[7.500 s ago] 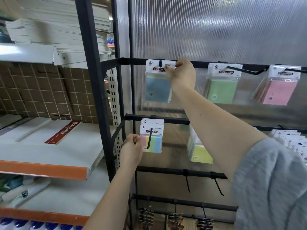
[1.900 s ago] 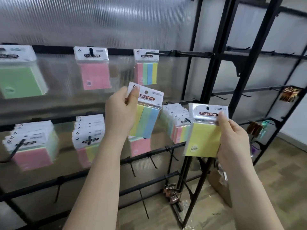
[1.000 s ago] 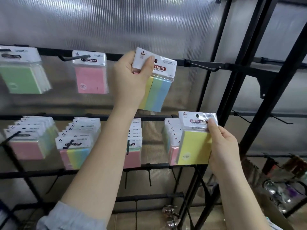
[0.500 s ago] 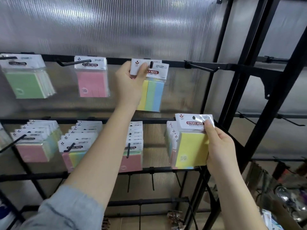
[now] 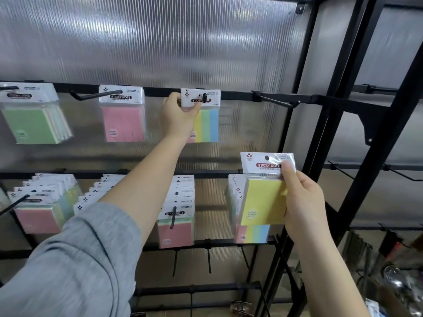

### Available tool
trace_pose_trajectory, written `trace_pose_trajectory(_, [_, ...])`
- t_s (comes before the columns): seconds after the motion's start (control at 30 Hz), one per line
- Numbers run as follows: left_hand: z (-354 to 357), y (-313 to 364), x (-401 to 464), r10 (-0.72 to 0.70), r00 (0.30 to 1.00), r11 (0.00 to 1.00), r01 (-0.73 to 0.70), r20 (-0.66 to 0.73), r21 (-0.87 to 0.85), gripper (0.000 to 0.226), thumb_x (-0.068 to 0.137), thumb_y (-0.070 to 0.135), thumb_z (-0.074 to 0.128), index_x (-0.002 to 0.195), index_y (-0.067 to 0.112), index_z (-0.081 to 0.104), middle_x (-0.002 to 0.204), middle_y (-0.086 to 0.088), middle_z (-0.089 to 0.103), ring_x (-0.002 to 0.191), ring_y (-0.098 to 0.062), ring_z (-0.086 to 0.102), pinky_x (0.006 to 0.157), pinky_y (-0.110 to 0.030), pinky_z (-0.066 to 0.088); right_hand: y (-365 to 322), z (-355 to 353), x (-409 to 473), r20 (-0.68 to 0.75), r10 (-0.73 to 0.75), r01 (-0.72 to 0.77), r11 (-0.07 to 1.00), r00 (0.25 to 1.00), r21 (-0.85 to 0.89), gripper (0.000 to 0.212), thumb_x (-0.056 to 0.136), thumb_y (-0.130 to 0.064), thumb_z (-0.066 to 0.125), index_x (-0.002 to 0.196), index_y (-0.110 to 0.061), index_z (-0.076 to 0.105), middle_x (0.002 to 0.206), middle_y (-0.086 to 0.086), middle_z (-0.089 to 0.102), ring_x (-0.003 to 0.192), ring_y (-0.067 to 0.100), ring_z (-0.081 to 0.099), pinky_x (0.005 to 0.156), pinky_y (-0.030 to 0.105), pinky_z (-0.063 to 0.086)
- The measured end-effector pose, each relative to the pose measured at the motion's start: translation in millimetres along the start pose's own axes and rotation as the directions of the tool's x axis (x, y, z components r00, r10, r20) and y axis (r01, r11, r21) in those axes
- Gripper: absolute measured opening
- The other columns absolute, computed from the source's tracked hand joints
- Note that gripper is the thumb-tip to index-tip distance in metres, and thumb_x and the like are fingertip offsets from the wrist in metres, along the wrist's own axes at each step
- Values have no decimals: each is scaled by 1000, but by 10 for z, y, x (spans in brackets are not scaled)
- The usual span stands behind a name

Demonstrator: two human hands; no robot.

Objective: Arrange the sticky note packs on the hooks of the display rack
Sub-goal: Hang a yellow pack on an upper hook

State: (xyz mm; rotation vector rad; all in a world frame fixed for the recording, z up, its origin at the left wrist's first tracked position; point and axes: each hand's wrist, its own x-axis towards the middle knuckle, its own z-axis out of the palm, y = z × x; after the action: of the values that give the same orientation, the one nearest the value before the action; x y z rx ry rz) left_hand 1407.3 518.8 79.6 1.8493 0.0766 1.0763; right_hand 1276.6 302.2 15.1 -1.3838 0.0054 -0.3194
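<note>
Ribbed panel (image 5: 160, 42) behind black rack (image 5: 240, 96)

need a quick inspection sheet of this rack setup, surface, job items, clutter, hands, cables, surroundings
surface: black display rack with hooks, ribbed panel behind
job's things: striped pack on a top hook; yellow pack off the rack; pink pack and green pack hanging; empty hook at right; fuller stacks on the row below
clutter: nothing seen
grippers: left hand pinches the striped pack's header; right hand holds the yellow pack
cables: nothing seen
surroundings: more black racks at right, items there blurred
</note>
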Motion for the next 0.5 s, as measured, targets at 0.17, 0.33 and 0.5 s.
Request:
trace_pose_trajectory(0.17, [-36,28,-100,-72,994,997,74,-88,18,40,82,32,70,109,10,52,106,-1,51,79,-8,48,51,-6,38,-88,21,-7,-28,-151,151,988,988,7,32,76,-53,57,74,-24,71,77,-9,73,72,7,61,75,36,47])
trace_pose_trajectory(0.33, [-115,-33,-369,-99,994,995,98,-52,-16,22,92,22,58,107,7,54,94,5,53,66,3,46,53,-1,38,-203,43,10,-65,-283,288,955,957,67,26,72,-47,62,62,-23,66,62,-15,64,61,0,52,60,17,41])
trace_pose_trajectory(0.5, [-253,-282,-641,-164,971,984,151,172,90,14,92,22,54,94,11,63,87,2,63,81,-14,59,72,-25,46,-375,62,171,-123,-350,364,924,928,118,25,87,-32,65,64,-20,63,59,-16,60,59,2,49,56,15,39])
